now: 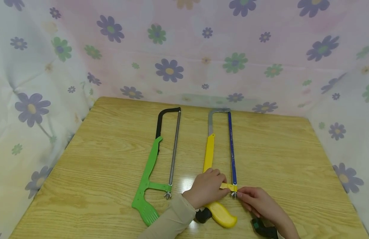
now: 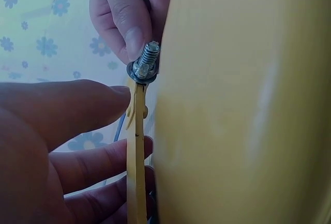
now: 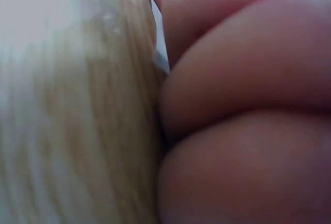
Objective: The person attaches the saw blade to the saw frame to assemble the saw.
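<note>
A yellow hacksaw (image 1: 209,152) with a blue blade (image 1: 232,149) lies on the table, its handle toward me. My left hand (image 1: 206,189) holds its short yellow arm (image 2: 136,182), thumb on one side and fingers on the other in the left wrist view. At the end of that arm sits a wing nut (image 1: 234,195) on a threaded bolt (image 2: 150,53). My right hand (image 1: 260,202) pinches the wing nut with its fingertips. In the right wrist view, curled fingers (image 3: 248,89) fill the right side and hide the nut.
Left of the yellow saw lies a green hacksaw (image 1: 147,169) with a grey blade (image 1: 175,149) and its own wing nut (image 1: 168,195). The wooden table (image 1: 98,159) is bordered by flowered cloth (image 1: 190,49) at the back and both sides.
</note>
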Motion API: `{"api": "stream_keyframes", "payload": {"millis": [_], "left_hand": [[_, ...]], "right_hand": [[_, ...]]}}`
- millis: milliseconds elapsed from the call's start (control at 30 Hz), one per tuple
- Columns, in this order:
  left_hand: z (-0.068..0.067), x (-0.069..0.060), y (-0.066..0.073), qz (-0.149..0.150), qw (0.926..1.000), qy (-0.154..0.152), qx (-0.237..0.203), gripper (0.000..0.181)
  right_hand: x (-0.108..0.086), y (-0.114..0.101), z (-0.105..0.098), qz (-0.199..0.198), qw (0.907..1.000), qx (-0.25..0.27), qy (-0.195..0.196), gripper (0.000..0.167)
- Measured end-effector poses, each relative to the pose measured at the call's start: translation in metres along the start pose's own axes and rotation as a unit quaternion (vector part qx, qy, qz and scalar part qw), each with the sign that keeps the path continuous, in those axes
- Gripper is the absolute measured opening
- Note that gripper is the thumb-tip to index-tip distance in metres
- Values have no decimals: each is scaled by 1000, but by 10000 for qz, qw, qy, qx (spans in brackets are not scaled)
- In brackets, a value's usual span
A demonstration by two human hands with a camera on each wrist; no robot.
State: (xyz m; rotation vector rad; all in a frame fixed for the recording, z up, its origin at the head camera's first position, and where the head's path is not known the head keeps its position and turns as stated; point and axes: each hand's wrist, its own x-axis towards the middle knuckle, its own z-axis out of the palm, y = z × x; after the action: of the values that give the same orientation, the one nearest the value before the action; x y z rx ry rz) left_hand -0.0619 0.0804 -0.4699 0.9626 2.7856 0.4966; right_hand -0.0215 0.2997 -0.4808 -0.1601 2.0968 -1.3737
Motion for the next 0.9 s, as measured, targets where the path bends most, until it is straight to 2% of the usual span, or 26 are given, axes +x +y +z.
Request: {"api": "stream_keyframes", "payload": {"millis": [300,533,900], "left_hand": [[0,-1,0,37,10000,-17,-38,28],[-3,-1,-1,65,9999,116,-8,28],[-4,-1,-1,23,10000,3,-73,29]], "right_hand": [[0,1,2,325,9989,138,311,36],[2,-4,2,336,9986,205,358,37],[1,-4,2,323,9986,129,391,36]]}}
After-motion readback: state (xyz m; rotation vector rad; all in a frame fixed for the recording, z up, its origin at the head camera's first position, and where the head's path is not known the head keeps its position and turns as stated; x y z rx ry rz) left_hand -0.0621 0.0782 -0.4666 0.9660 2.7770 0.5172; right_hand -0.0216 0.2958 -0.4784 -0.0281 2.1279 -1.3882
